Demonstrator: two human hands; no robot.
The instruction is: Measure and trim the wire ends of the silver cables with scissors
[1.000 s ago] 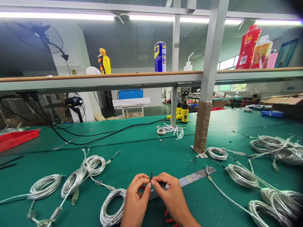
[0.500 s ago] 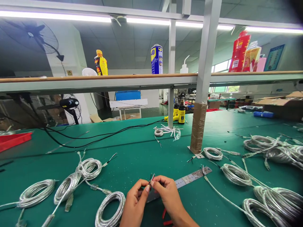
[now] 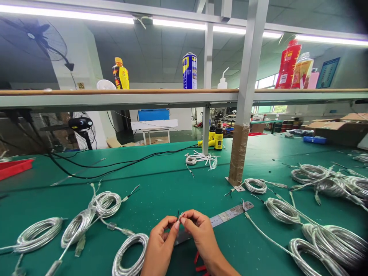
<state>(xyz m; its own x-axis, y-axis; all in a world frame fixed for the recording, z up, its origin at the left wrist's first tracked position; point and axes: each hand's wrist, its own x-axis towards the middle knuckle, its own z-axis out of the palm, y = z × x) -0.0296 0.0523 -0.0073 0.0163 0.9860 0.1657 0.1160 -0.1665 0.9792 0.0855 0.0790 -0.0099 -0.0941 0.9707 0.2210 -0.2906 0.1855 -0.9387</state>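
Both my hands meet low in the middle of the head view, above a steel ruler lying on the green mat. My left hand pinches thin wires between thumb and forefinger; a dark end and a pale end stick up past the fingertips. Close against it, my right hand pinches the same wire ends. The rest of the cable is hidden behind my hands. Under my right wrist shows part of a red-handled tool. Left of my hands lies a coiled clear-jacketed cable.
More coiled cables lie to the right and others to the left. A taped post rises from the bench to a shelf. Yellow heat guns stand behind it, with black cords running left.
The view has shifted slightly, so the bench appears a little further left. My hands stay together at the wires, with the right fingers now closer to the left fingertips.
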